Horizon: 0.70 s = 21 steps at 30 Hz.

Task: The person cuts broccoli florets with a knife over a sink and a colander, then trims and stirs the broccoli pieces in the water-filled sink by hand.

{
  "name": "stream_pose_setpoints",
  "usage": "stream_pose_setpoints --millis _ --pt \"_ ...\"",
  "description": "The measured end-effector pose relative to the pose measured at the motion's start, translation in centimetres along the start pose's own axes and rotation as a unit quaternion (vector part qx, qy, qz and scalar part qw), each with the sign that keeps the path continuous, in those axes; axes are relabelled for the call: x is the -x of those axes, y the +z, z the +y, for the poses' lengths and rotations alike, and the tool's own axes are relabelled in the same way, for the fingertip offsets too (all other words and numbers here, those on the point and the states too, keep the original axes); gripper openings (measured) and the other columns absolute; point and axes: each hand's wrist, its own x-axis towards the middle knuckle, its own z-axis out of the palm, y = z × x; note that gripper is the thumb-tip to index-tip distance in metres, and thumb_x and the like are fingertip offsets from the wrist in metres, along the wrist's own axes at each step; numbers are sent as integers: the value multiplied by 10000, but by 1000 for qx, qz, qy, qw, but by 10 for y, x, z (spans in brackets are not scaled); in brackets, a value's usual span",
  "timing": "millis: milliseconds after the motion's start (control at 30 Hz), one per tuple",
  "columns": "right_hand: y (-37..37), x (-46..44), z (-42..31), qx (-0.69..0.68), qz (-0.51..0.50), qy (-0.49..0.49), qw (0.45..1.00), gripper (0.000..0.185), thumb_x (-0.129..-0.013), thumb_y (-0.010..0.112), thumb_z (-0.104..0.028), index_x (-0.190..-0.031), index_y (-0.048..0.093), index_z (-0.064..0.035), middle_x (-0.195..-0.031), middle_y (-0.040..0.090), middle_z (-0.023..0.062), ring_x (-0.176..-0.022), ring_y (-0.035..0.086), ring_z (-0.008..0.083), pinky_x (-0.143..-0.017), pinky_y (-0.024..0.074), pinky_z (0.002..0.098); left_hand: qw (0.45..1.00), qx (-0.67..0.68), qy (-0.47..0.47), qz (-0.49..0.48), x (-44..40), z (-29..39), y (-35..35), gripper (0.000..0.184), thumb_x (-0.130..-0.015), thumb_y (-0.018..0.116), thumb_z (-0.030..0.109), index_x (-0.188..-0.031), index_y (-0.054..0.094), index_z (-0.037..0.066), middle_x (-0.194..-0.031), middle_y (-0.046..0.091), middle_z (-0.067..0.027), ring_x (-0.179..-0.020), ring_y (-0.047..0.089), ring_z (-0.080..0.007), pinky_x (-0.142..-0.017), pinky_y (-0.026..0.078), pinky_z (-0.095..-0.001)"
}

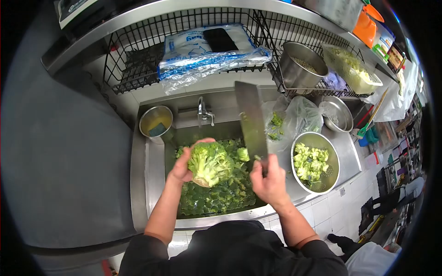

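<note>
Sink: the big, boxy, shiny grey metal sink [198, 223] is in front of the person, with many dark green, bumpy broccoli bits [216, 198] spread over its inside.
Bowl: the round, silver metal bowl with little holes [329, 172] sits on the right, beside the sink, with pale green broccoli chunks [310, 162] in it.
Knife: the wide, flat, grey metal knife [253, 124] points up and away from the person, over the right side of the sink. It looks stiff and a bit heavy at the blade, so the handle is the place to hold it.
Broccoli head: the round, pale green, leafless broccoli head [210, 163] is up over the sink, tilted, with its stalk end toward the person. It is likely firm and not too heavy, maybe slippery if wet. The bumpy tops may crumble, so the thick stalk side seems best to grab.
Right hand: the right hand [269, 182] squeezes the knife's handle.
Left hand: the left hand [183, 166] cups the broccoli head from the left, fingers round the far side.
Loose bit: one small, light green broccoli bit [243, 154] is by the blade; whether they touch is hard to tell.
</note>
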Motion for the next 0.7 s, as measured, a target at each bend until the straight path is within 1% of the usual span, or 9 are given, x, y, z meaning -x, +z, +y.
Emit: stream_pose_setpoints --millis 33,67,167,233,300,333,467,633,700 --pt "-6 -1 0 1 6 -3 1000 237 -891 617 8 -1100 507 30 -660 623 157 -560 655 327 -503 494 388 995 79 -8 -61 1 10 5 1050 -826 656 678 -1523 253 4 -1418 506 -190 -1268 555 -329 -1050 478 -475" --pt "-9 4 3 -22 -14 41 999 232 -898 609 9 -1104 502 24 -665 623 144 -548 647 305 -503 484 363 996 84 24 -18 12 8 -5 1111 -803 545 798 -1561 191 67 -1460 459 -210 -1339 483 -381 -1052 452 -569" --pt "-3 20 7 -31 -30 55 998 202 -910 596 -4 -1087 501 8 -657 610 141 -534 633 279 -496 470 350 989 135 45 -32 33 -33 -33 1074 -799 547 801 -1563 210 126 -1467 447 -215 -1322 452 -499 -1040 442 -626" --pt "11 30 13 -50 -67 89 993 203 -910 598 -11 -1089 503 8 -661 614 148 -545 642 290 -501 477 362 990 117 70 38 35 -63 -59 949 -832 553 747 -1537 299 165 -1439 479 -202 -1273 477 -530 -990 459 -664" --pt "24 48 25 -52 -128 132 982 241 -899 614 -19 -1118 517 8 -668 621 170 -574 659 328 -515 497 399 963 195 98 159 30 -85 -89 830 -862 566 676 -1482 400 151 -1390 533 -177 -1231 527 -481 -952 476 -663" --pt "26 44 18 -58 -113 88 988 257 -894 619 -18 -1129 520 13 -672 621 177 -569 655 336 -515 500 404 969 153 106 162 26 -75 -65 776 -870 569 662 -1429 468 133 -1337 582 -138 -1197 573 -390 -952 500 -592" --pt "15 28 -27 -55 -30 -68 996 291 -835 663 13 -1097 549 68 -686 629 153 -537 636 315 -507 508 398 983 18 105 152 16 -66 -40 743 -906 542 621 -1405 489 72 -1325 599 -102 -1199 593 -281 -1022 483 -450" --pt "26 14 -31 -24 -9 -109 994 332 -813 673 19 -1109 526 54 -686 622 152 -554 634 318 -499 505 415 989 19 113 90 1 -58 -11 739 -911 558 599 -1396 489 45 -1329 594 -126 -1209 590 -286 -1043 468 -456" --pt "45 10 -10 -12 -92 -57 994 322 -826 664 11 -1115 526 45 -680 620 165 -557 638 332 -500 505 422 992 49 112 25 1 -62 -15 762 -919 586 553 -1398 472 -28 -1332 596 -150 -1195 607 -266 -1035 485 -414"
